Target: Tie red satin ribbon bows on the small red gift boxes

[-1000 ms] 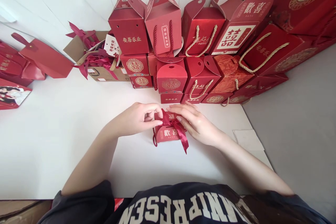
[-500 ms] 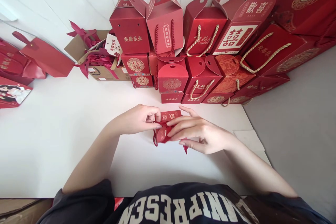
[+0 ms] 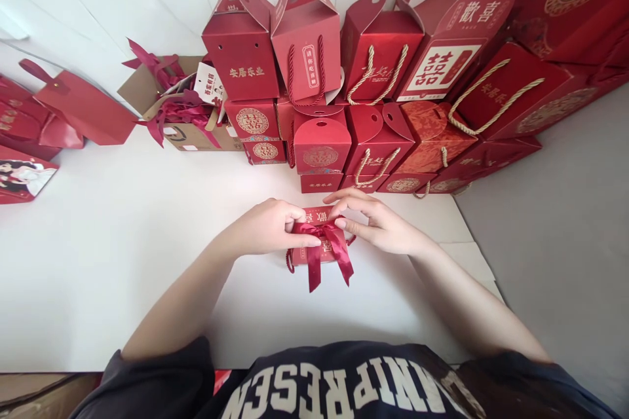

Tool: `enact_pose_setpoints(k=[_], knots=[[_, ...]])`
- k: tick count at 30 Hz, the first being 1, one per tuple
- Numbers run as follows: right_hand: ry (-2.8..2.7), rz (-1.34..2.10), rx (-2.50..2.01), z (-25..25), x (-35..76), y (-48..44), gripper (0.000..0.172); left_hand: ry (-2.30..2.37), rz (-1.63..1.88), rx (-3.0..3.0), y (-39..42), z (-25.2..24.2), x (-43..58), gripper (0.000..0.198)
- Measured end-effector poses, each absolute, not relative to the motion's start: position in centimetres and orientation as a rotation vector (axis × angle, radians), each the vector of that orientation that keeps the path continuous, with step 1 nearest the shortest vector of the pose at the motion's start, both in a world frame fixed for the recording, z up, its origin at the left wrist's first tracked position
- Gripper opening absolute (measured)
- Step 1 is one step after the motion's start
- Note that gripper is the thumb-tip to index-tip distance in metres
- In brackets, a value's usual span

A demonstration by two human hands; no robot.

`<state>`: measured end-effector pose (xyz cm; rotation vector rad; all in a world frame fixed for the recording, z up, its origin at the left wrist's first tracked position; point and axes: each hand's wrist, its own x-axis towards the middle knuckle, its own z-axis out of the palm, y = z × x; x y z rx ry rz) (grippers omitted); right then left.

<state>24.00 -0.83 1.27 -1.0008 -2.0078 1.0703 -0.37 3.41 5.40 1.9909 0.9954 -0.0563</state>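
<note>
A small red gift box (image 3: 317,254) with gold characters sits on the white table (image 3: 98,262) in front of me. A dark red ribbon (image 3: 328,247) is tied across its top, with two tails hanging over the front. My left hand (image 3: 268,228) pinches the ribbon's left loop against the box. My right hand (image 3: 376,221) pinches the right loop, with its fingers curled over the box's top edge.
Stacked red gift boxes and bags with rope handles (image 3: 373,72) line the wall behind. A brown carton of red ribbons (image 3: 179,111) stands at the back left. More red bags (image 3: 44,118) lie at the far left. A white sheet (image 3: 462,258) lies at the table's right edge.
The right hand drew back from over the box front to its right side. The ribbon now shows as a bow with both tails hanging down the front.
</note>
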Motion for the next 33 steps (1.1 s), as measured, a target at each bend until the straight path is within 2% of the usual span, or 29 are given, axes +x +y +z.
enact_pose_setpoints(k=[4, 9, 16, 33], knots=[[-1.998, 1.116, -1.033, 1.1, 24.0, -0.7, 0.011, 1.088, -0.035, 2.104, 2.7, 5.5, 0.0, 0.041], [-1.999, 1.261, -0.991, 1.0, 24.1, -0.5, 0.016, 1.027, -0.058, 1.986, 2.7, 5.5, 0.0, 0.035], [-1.991, 1.28, -0.904, 0.7, 24.0, -0.3, 0.028, 1.014, -0.07, 1.972, 3.0, 5.4, -0.3, 0.039], [-1.83, 1.455, -0.818, -1.1, 24.1, 0.3, 0.033, 1.065, -0.107, 1.994, 3.6, 5.2, -0.7, 0.049]])
